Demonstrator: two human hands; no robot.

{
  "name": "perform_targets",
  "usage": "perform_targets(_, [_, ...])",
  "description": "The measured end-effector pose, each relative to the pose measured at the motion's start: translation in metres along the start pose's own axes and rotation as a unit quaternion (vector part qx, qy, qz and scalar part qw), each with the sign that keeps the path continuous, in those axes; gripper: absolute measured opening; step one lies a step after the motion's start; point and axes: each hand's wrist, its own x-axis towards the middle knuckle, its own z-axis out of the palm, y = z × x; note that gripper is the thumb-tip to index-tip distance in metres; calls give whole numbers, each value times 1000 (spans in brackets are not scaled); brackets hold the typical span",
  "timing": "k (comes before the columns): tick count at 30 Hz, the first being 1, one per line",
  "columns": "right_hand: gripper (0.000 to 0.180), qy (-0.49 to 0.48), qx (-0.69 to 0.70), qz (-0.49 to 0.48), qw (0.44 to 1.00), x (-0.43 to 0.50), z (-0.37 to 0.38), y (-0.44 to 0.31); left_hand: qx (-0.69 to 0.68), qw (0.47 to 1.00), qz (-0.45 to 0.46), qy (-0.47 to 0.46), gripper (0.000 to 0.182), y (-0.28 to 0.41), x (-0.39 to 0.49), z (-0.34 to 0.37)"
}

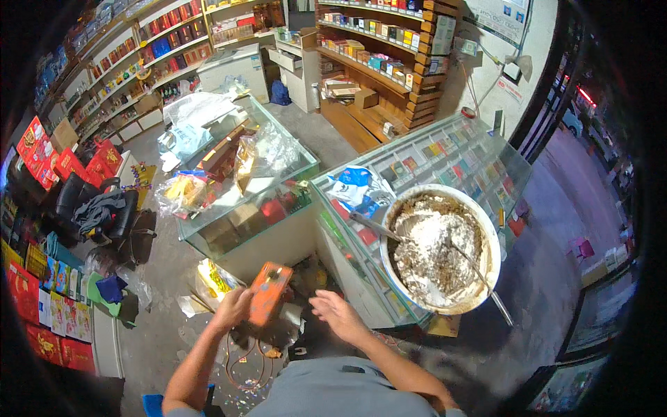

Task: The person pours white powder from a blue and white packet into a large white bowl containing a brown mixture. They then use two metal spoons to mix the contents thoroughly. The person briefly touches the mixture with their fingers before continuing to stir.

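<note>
My left hand (235, 307) holds a smartphone in an orange case (269, 293), its camera side facing up. To the right of it my right hand (333, 311) is held in the air, fingers apart and nothing in it. A large white basin (494, 229) stands on the glass display counter, holding white powder over a brown crumbly mass (437, 250). One metal utensil handle (371, 224) leans out over the basin's left side, and another metal handle (502, 308) sticks out over its lower right rim. Beside the basin lies a blue-and-white plastic bag (359, 188).
A second glass counter (250, 229) on the left bears plastic bags and boxes. A black office chair (88, 203) with clothes stands further left. Yellow packaging (213, 279) and a looped cord (250, 383) lie low by my legs. Wooden shelves (365, 62) stand behind.
</note>
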Motion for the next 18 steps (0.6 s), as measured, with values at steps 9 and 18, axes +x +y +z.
perform_targets(9, [24, 93, 41, -29, 994, 134, 35, -8, -21, 984, 170, -52, 31, 40, 148, -34])
perform_targets(18, [34, 144, -40, -100, 984, 172, 64, -45, 416, 828, 186, 326, 31, -18, 403, -184])
